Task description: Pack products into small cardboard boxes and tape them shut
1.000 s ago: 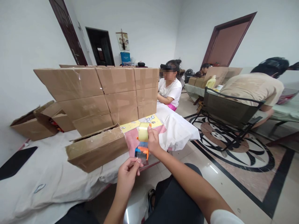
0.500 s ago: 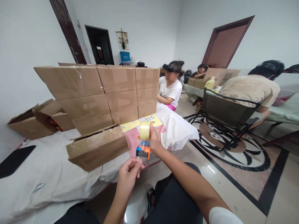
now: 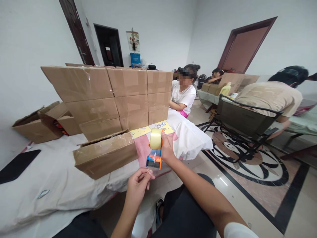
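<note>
My right hand (image 3: 168, 148) is closed round the side of a tape dispenser (image 3: 154, 157), blue and orange with a pale yellow roll of clear tape (image 3: 156, 138) at its top. Just below the dispenser's lower end, my left hand (image 3: 140, 180) pinches with thumb and forefinger; clear tape seems to run from there to the dispenser, though it is barely visible. Left of both hands, a single cardboard box (image 3: 106, 155) lies at the table's edge with a flap edge raised along its top.
Behind that box rises a wall of stacked, taped cartons (image 3: 111, 96). Opened boxes (image 3: 37, 127) stand at the far left, near a black flat object (image 3: 18, 165) on the cloth-covered table (image 3: 61, 198). A co-worker (image 3: 184, 91) sits beyond; another bends over by a folding chair (image 3: 247, 115).
The view has turned slightly left, so the scene sits a little further right. The left hand has a slightly wider gap from the dispenser's end; both hands keep their grips.
</note>
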`<state>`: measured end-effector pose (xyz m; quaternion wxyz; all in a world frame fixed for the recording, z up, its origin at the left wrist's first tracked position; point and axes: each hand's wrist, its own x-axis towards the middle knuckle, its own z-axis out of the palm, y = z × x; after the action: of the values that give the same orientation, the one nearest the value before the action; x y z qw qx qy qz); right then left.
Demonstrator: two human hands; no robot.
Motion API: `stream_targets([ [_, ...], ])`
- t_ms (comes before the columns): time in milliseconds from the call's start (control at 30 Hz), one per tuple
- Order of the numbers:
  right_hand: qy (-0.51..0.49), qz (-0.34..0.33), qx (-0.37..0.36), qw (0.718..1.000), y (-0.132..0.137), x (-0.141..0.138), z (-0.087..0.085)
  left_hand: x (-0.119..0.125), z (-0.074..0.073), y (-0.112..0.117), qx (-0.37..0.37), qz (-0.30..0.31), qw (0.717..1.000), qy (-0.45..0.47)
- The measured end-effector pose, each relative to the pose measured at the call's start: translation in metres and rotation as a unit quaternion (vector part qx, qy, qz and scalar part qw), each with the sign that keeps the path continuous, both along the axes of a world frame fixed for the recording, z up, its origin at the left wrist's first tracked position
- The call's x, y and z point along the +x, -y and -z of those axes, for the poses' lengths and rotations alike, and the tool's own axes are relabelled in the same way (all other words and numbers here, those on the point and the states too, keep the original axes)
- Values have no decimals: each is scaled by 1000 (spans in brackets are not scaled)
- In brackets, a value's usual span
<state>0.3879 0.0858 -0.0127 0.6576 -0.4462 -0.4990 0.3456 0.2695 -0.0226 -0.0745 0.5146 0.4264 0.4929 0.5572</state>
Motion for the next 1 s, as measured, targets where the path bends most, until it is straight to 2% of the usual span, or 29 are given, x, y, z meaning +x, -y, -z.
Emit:
stream_targets([
  [267, -9, 26, -48, 998, 6, -5, 1, -3, -11, -3, -54, -16, 998, 28],
  [367, 2, 28, -29, 999, 8, -6, 0, -3, -10, -4, -57, -18, 998, 36],
  [500, 18, -8, 2, 1000, 9, -6, -1, -1, -9, -5, -61, -18, 997, 52],
  [700, 2, -18, -20, 1000, 4, -6, -2, 0, -4, -5, -41, -19, 997, 61],
  [833, -3, -88, -19, 996, -4, -3, 2, -2, 0, -4, -22, -15, 996, 88],
  [933, 64, -166, 38, 983, -6, 0, 8, -5, -1, -2, -15, -31, 992, 117],
  [1000, 105, -192, 65, 974, -6, 1, 11, -6, -4, -1, -8, -41, 992, 122],
])
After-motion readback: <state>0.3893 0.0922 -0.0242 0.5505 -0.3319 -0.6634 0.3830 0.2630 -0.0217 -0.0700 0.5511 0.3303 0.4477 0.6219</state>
